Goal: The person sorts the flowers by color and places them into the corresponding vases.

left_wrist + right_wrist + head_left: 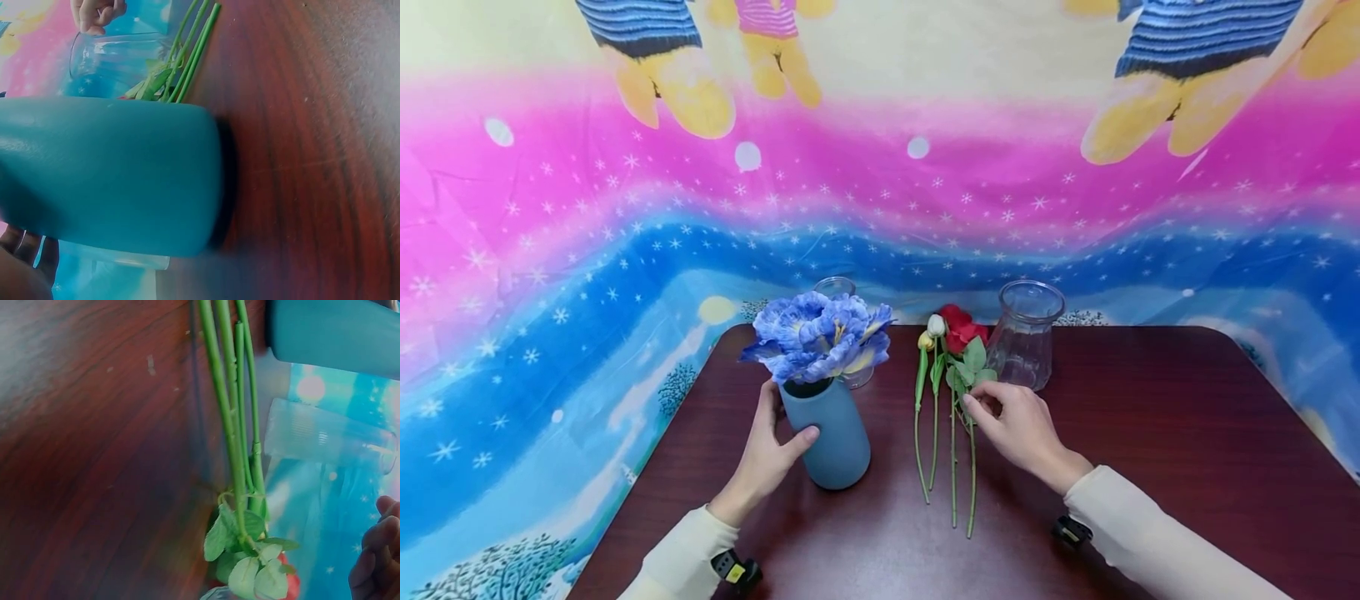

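The left hand (772, 446) has its fingers wrapped round a blue vase (831, 437), thumb across the front; blue flowers (820, 333) fill its mouth. The vase is on the tabletop (1157, 433), left of a loose row of stems (954, 467) with a yellow bud (925, 341), a white bud (936, 325) and a red flower (961, 328). From the head, the right hand (1018, 423) seems to touch the leaves (973, 358), but the right wrist view shows it above and apart from them, fingers loosely curled, holding nothing. That view also shows most of the slim glass (325, 434), which the vase and its flowers largely hide from the head. A wide glass jar (1022, 342) stands beside the red flower.
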